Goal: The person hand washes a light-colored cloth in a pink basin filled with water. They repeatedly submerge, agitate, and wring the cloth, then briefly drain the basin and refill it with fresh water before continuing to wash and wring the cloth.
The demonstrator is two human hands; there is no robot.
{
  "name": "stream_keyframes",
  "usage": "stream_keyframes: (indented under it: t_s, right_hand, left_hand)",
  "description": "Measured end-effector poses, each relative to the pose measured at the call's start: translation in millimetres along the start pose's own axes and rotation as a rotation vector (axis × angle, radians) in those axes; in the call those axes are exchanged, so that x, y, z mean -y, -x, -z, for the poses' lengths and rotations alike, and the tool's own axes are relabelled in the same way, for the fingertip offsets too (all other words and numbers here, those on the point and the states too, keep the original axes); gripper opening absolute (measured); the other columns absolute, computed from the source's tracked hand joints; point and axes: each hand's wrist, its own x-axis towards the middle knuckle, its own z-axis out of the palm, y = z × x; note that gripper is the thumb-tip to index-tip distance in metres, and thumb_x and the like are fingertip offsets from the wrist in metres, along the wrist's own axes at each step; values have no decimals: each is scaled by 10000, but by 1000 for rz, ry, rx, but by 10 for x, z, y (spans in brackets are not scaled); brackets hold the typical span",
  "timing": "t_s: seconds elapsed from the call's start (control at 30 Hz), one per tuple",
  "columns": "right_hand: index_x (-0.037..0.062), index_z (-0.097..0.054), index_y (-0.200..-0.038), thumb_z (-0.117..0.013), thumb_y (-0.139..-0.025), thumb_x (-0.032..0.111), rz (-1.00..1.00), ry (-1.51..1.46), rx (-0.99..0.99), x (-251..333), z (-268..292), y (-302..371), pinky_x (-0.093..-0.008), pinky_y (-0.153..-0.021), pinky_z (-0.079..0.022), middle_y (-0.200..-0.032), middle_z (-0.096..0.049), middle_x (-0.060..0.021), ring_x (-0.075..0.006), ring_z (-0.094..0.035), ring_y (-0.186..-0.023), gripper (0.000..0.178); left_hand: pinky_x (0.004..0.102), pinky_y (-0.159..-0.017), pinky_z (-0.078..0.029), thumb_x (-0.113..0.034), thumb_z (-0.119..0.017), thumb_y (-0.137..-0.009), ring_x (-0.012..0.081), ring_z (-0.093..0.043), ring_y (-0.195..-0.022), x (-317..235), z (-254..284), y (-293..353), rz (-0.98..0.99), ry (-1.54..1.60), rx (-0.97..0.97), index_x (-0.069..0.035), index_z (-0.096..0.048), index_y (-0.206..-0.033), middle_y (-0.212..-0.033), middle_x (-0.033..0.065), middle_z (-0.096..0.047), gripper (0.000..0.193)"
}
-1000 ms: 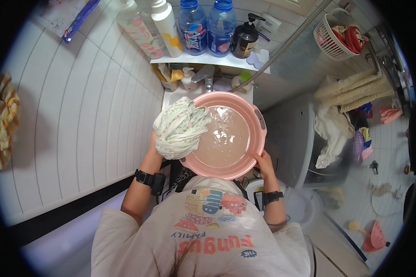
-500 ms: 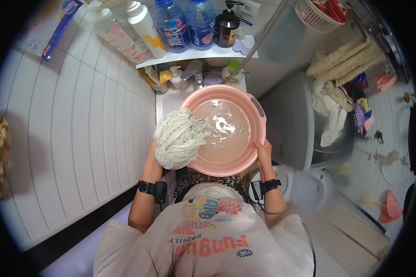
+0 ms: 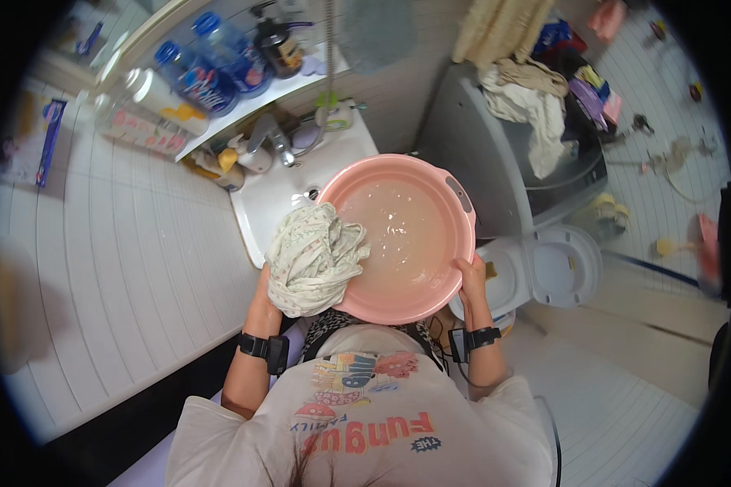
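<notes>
Pink basin [image 3: 398, 235] of cloudy water is gripped at its rim by the right hand [image 3: 469, 274], fingers curled; left hand [image 3: 261, 296] clutches the bundled cloth [image 3: 310, 258] against it.

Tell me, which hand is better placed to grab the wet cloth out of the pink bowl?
Probably the left hand. It grips the pink bowl's rim right under the bunched cloth draped over that edge. The right hand holds the far rim, across the cloudy water.
</notes>
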Motion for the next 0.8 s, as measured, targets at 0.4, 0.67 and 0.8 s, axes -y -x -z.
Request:
stream_keyframes:
  t_s: [0.4, 0.67, 0.8]
  right_hand:
    - [-90, -541, -1212, -568, -777, -29, -8, -279, -386, -215, 2085, 1150, -324, -862, -519, -1140, -646, -158, -226, -650, -961, 440]
    - [-78, -562, -1197, -554, -760, -44, -38, -334, -568, -666, 3314, 1248, -328, -866, -515, -1097, -655, -146, -230, -648, -949, 439]
    - [-66, -546, -1234, -524, -749, -53, -133, -424, -602, -951, 3662, 1393, -354, -902, -516, -1129, -640, -153, -258, -638, -1006, 486]
  left_hand:
    - [273, -1018, -436, -294, -491, -1032, 159, -544, -1215, 1196, -1490, -2, 272, -496, 262, -20, -491, -1389, -1355, 61, -565, 450]
    - [380, -931, -545, -273, -514, -1008, 237, -660, -1064, 2747, -1812, -1034, 858, -337, 350, 29, -581, -1273, -1235, 135, -656, 408]
    - [409, -938, -543, -320, -491, -1015, 259, -664, -1066, 3378, -1676, -1345, 1008, -349, 315, 39, -582, -1279, -1252, 167, -643, 454]
